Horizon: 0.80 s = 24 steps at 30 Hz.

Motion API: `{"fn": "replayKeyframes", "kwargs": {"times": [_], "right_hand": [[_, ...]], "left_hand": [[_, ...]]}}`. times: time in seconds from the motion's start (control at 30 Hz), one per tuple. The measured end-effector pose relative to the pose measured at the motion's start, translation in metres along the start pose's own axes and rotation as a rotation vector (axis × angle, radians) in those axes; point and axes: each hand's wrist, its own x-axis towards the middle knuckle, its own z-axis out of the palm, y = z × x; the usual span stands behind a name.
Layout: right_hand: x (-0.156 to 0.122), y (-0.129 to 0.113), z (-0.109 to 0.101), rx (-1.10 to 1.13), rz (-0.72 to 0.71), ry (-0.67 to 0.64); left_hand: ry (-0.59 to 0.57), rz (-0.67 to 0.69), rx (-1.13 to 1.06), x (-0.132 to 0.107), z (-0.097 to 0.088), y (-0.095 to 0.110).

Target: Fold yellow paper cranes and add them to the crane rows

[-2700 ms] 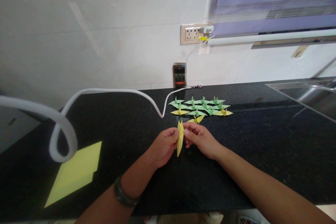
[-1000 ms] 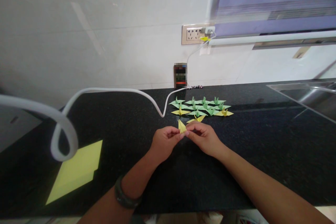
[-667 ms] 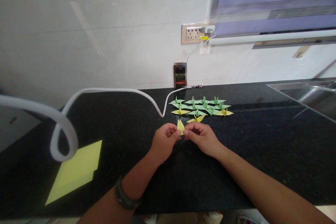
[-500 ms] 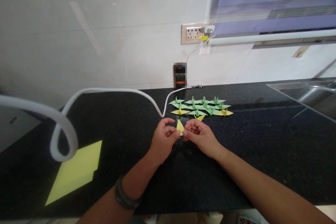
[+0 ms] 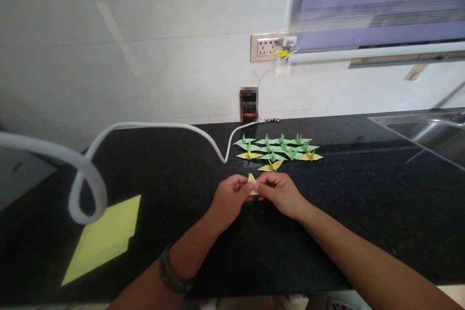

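Our two hands have come a bit closer to us since half a second ago, and the left fingers that were lifted then are now curled down. The little yellow paper stuck up tall a while back; now only a small tip shows.

We see two hands. The left hand [image 5: 228,196] pinches the small yellow folded paper [image 5: 252,180] with thumb and fingertips. The right hand [image 5: 279,191] pinches the same paper from the other side. The fingertips of both hands meet at it. The paper sits between the hands, just above the black counter [image 5: 363,203] and near the front of the crane group.

The folded paper is bright yellow with a pointed tip that points up. Most of it is hidden by our fingers, so we cannot tell its whole shape.

Behind our hands stand the paper cranes [image 5: 279,149]. We count three yellow ones, and the nearest yellow crane [image 5: 271,165] stands alone at the front. There are about eight green ones, but they sit so close together that we cannot be sure.

There is one flat yellow sheet [image 5: 105,240] on the left, one white cable [image 5: 156,126], one wall socket [image 5: 267,47], one sink [image 5: 428,128], and one dark wristband [image 5: 170,271] on our left arm.
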Motion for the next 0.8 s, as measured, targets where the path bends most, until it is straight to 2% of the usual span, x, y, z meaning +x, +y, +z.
{"fn": "replayKeyframes", "kwargs": {"times": [0.13, 0.27, 0.43, 0.57, 0.67, 0.8], "right_hand": [[-0.001, 0.001, 0.0, -0.124, -0.062, -0.085], [-0.001, 0.007, 0.003, -0.078, -0.028, -0.148], [-0.002, 0.006, 0.006, 0.019, 0.008, -0.215], [-0.002, 0.004, 0.007, -0.036, -0.007, -0.208], [-0.003, 0.004, 0.008, -0.07, -0.004, -0.211], [-0.007, 0.003, 0.011, -0.085, -0.034, -0.174]], "left_hand": [[0.016, 0.038, 0.055, -0.001, 0.0, -0.001], [0.007, 0.095, 0.214, -0.003, -0.001, 0.0], [0.146, 0.196, 0.384, -0.007, -0.002, 0.003], [0.202, 0.306, 0.429, -0.007, -0.002, 0.006], [0.168, 0.255, 0.359, -0.005, -0.002, 0.005], [0.082, 0.126, 0.127, -0.004, 0.0, 0.005]]}}
